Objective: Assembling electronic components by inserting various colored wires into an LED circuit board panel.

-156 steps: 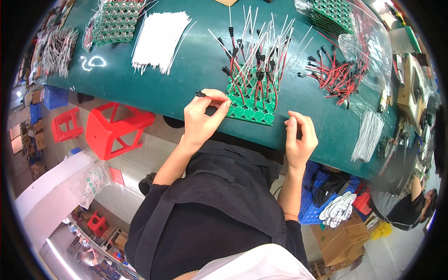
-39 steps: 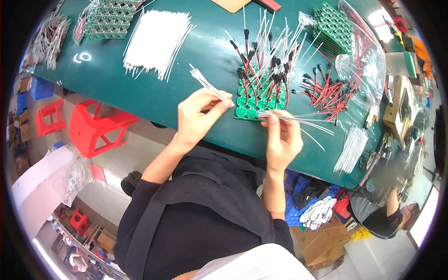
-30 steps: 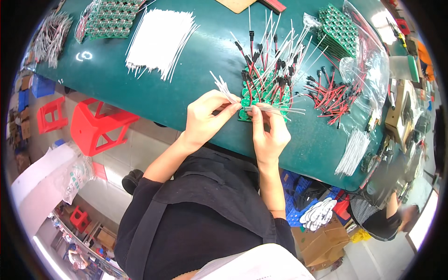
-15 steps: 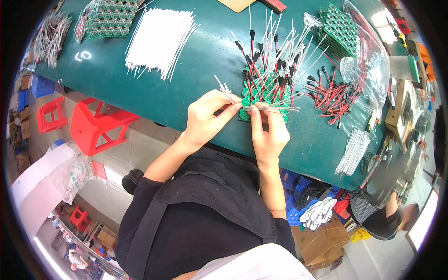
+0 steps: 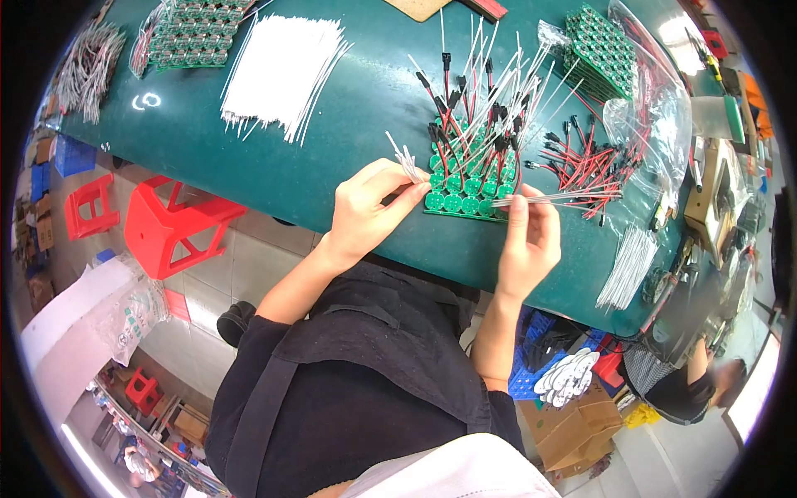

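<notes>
My left hand (image 5: 370, 202) is closed on a small bunch of white wires (image 5: 404, 159), whose ends stick up above the fingers. It sits at the near left corner of a green circuit board panel (image 5: 452, 202). Red and black wires with black connectors (image 5: 448, 116) rise from the panel, mixed with long white wires. Beyond the panel's near right corner, my right hand (image 5: 531, 241) pinches several thin white wires (image 5: 573, 197) between thumb and fingers. These lie sideways, their right ends over a pile of red and black connector wires (image 5: 581, 162).
A large stack of white wires (image 5: 286, 70) lies left of the panel, a smaller bundle (image 5: 628, 270) at right. More circuit board panels (image 5: 602, 51) stand at the back right beside a clear plastic bag (image 5: 664, 91). Red stools (image 5: 170, 224) stand on the floor at left. Another person (image 5: 677, 378) is at lower right.
My right hand has moved right, away from the left hand, carrying its white wires. The panel's near edge shows more now. My left hand has barely moved.
</notes>
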